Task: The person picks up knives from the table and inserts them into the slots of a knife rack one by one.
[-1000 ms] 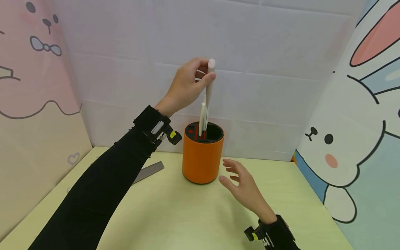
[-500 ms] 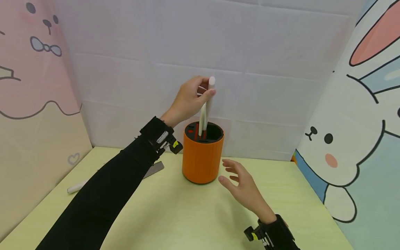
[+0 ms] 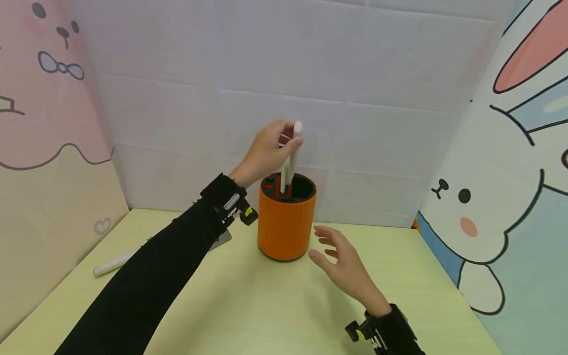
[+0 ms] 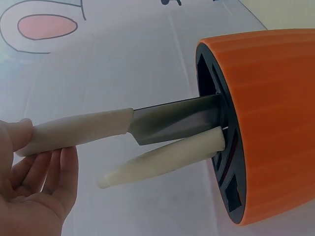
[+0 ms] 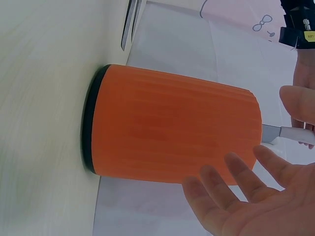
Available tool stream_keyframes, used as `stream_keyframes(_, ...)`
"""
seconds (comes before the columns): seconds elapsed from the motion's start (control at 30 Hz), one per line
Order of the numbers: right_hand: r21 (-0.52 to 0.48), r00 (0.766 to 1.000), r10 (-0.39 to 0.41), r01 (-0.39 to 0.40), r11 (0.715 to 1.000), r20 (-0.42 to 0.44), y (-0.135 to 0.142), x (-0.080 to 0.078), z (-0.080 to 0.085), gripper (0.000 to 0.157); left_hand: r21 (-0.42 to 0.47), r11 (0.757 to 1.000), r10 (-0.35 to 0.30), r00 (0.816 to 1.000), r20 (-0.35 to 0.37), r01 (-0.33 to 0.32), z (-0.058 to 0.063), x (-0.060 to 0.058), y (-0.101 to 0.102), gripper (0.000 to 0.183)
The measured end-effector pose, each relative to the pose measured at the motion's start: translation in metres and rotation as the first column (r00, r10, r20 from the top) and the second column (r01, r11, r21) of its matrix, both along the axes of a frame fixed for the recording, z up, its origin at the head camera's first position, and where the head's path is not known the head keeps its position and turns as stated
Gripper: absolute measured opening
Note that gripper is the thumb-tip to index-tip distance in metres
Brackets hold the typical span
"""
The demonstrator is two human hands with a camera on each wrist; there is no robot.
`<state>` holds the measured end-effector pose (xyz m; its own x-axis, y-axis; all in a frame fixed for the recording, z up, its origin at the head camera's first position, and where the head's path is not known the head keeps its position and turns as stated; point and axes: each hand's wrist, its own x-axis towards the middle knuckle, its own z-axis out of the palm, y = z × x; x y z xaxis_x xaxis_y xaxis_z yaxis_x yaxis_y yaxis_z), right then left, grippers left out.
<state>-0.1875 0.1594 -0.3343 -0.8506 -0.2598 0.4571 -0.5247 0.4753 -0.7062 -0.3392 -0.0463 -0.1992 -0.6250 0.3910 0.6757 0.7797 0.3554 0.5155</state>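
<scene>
My left hand (image 3: 269, 150) pinches the white handle of a kitchen knife (image 4: 81, 129) near its end. The knife's blade is partly down in a slot of the orange knife block (image 3: 286, 227), and the blade's tip is hidden inside. Beside it, a second knife (image 4: 167, 158) with a white handle sits in the block right up to its handle. My right hand (image 3: 343, 264) hovers just right of the block, fingers spread and slightly bent, holding nothing. In the right wrist view its fingertips overlap the block's orange wall.
On the pale yellow table (image 3: 248, 305), a white-handled knife (image 3: 111, 265) lies at the left, partly covered by my left sleeve (image 3: 151, 281). Its grey blade (image 3: 222, 239) shows past the sleeve. A white cloth wall (image 3: 377, 148) stands close behind the block.
My left hand has come down with the knife, so its blade has slid deeper into the block. More of the lying knife's handle shows at the left. My right hand stays put.
</scene>
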Motion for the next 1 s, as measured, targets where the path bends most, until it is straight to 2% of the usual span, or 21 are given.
stream_keyframes(0.23, 0.019, 1.000, -0.012, 0.012, 1.000, -0.008, 0.010, -0.020, -0.026, 0.048, -0.010, 1.000, -0.001, 1.000, 0.013, 0.001, -0.006, -0.001, 0.001, 0.030)
stream_keyframes(0.33, 0.020, 1.000, -0.010, 0.010, 1.000, -0.008, 0.013, -0.023, -0.031, 0.050, -0.016, 1.000, 0.002, 1.000, 0.014, -0.002, -0.009, -0.002, 0.001, 0.031)
stream_keyframes(0.43, 0.021, 1.000, -0.010, 0.010, 1.000, -0.009, 0.011, -0.021, -0.027, 0.049, -0.018, 1.000, 0.005, 1.000, 0.014, -0.005, -0.011, -0.003, 0.000, 0.030)
stream_keyframes(0.57, 0.020, 1.000, -0.007, 0.007, 1.000, -0.016, 0.003, -0.009, -0.011, 0.046, -0.026, 1.000, 0.012, 1.000, 0.026, -0.011, -0.016, -0.004, -0.002, 0.030)
stream_keyframes(0.7, 0.019, 0.999, 0.007, -0.006, 1.000, -0.033, -0.001, -0.001, -0.001, 0.044, -0.033, 0.999, 0.014, 0.999, 0.045, -0.012, -0.020, -0.006, -0.003, 0.032)
stream_keyframes(0.9, 0.018, 1.000, -0.009, 0.009, 1.000, -0.004, -0.004, 0.001, 0.003, 0.046, -0.046, 0.999, 0.014, 0.999, 0.051, -0.011, -0.025, -0.008, -0.004, 0.033)
stream_keyframes(1.0, 0.015, 1.000, -0.007, 0.007, 1.000, -0.007, -0.001, -0.005, -0.005, 0.047, -0.047, 0.999, 0.009, 0.999, 0.049, -0.007, -0.026, -0.007, -0.004, 0.034)
